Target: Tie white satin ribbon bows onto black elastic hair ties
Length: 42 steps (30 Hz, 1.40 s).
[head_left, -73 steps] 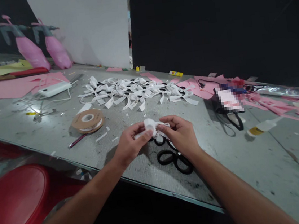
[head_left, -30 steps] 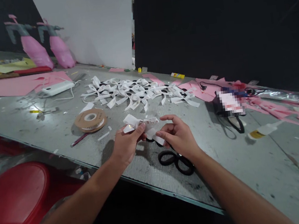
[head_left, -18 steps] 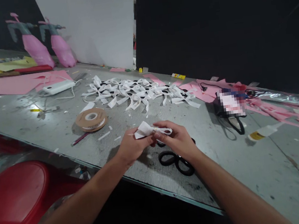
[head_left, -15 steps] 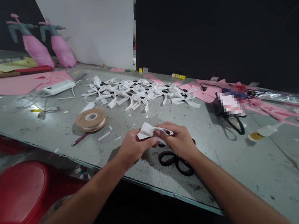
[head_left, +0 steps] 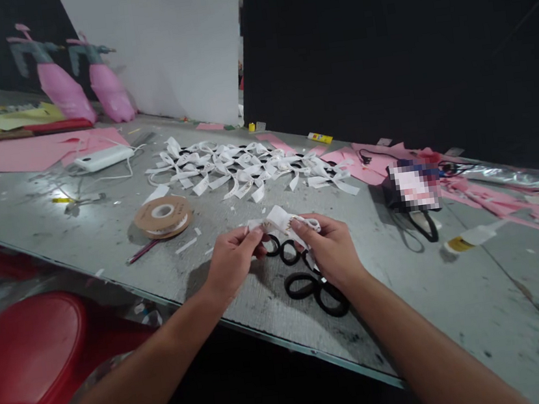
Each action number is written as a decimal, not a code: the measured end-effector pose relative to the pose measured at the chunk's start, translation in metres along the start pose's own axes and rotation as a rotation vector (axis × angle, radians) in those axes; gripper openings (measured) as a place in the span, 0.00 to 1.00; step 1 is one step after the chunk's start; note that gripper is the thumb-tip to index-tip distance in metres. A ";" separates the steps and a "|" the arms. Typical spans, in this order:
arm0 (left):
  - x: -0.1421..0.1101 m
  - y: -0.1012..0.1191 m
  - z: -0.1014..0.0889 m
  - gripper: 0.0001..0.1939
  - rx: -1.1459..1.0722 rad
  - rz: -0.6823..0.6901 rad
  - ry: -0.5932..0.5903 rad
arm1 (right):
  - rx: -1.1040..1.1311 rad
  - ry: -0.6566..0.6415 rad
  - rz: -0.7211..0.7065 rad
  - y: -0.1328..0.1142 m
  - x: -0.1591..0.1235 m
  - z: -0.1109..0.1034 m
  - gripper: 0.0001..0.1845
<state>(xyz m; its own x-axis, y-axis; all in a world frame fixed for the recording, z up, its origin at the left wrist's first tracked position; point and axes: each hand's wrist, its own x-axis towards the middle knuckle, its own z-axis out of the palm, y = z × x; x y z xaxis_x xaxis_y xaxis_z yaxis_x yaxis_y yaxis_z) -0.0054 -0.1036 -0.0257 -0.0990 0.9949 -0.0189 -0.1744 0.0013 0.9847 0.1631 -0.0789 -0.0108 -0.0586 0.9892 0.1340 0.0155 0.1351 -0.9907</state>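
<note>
A short piece of white ribbon point(head_left: 280, 218) is pinched between my two hands above the grey table point(head_left: 106, 228). My left hand point(head_left: 230, 262) grips its left end with thumb and fingers closed. My right hand point(head_left: 330, 249) pinches the right end, where a small loop shows. Below my hands lie several black hair ties point(head_left: 304, 284) on the table. A heap of finished white ribbon bows point(head_left: 245, 165) lies farther back in the middle.
A brown ribbon spool point(head_left: 162, 216) sits left of my hands, with a thin pink stick point(head_left: 142, 251) by it. A white power bank point(head_left: 102, 158) with cable, pink paper sheets point(head_left: 32, 152), black scissors point(head_left: 424, 222), a glue bottle point(head_left: 470, 237), a red stool point(head_left: 28, 362).
My hands turned and reworked the ribbon piece between them; they have drawn slightly apart, stretching it flat. The view shifted a little.
</note>
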 end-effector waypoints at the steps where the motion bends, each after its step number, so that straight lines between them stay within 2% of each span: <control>1: 0.000 0.000 0.000 0.15 -0.004 -0.002 0.013 | 0.017 0.015 -0.005 0.000 0.000 0.000 0.16; 5: 0.002 0.000 -0.001 0.16 0.060 0.008 0.011 | 0.052 0.061 -0.020 0.002 0.002 -0.001 0.16; 9: 0.000 0.003 -0.003 0.08 0.131 0.000 -0.043 | 0.078 0.108 -0.032 0.002 0.003 -0.002 0.17; 11: -0.002 0.009 -0.006 0.18 0.141 0.151 0.003 | 0.053 0.112 -0.019 0.001 0.003 -0.003 0.18; 13: -0.003 0.020 -0.009 0.27 0.246 0.424 0.066 | 0.006 0.089 -0.012 -0.001 0.002 -0.003 0.18; 15: -0.001 0.034 -0.010 0.30 0.417 0.640 0.073 | -0.035 0.051 -0.036 -0.003 0.001 -0.004 0.17; 16: 0.001 0.040 -0.010 0.29 0.489 0.682 0.042 | -0.043 0.033 -0.055 -0.004 0.000 -0.004 0.16; 18: 0.007 0.049 -0.008 0.25 0.568 0.621 -0.084 | -0.033 0.006 -0.087 -0.004 -0.001 -0.004 0.16; 20: 0.012 0.052 -0.005 0.21 0.571 0.456 -0.216 | -0.011 -0.005 -0.101 -0.004 -0.001 -0.004 0.16; 22: 0.015 0.051 -0.002 0.16 0.529 0.317 -0.278 | -0.014 -0.010 -0.099 -0.003 -0.002 -0.005 0.17; 24: 0.016 0.046 -0.001 0.11 0.468 0.276 -0.250 | -0.027 -0.021 -0.079 -0.001 -0.002 -0.006 0.17; 29: 0.017 0.036 -0.003 0.06 0.439 0.378 -0.070 | -0.102 0.007 -0.067 0.004 -0.002 -0.006 0.20; 32: 0.018 0.030 -0.003 0.06 0.500 0.406 0.023 | -0.209 0.088 -0.130 0.004 -0.002 -0.006 0.19; 37: 0.017 0.022 -0.001 0.06 0.542 0.453 0.132 | -0.321 0.133 -0.194 -0.001 -0.006 -0.005 0.19; 42: 0.016 0.018 0.002 0.06 0.476 0.402 0.195 | -0.346 0.137 -0.189 -0.002 -0.008 -0.003 0.19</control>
<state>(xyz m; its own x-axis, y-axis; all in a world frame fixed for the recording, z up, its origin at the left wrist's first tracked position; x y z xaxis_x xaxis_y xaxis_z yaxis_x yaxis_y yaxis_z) -0.0083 -0.0877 -0.0078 -0.2499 0.8907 0.3798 0.3619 -0.2780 0.8898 0.1668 -0.0870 -0.0102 0.0400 0.9403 0.3381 0.3529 0.3033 -0.8852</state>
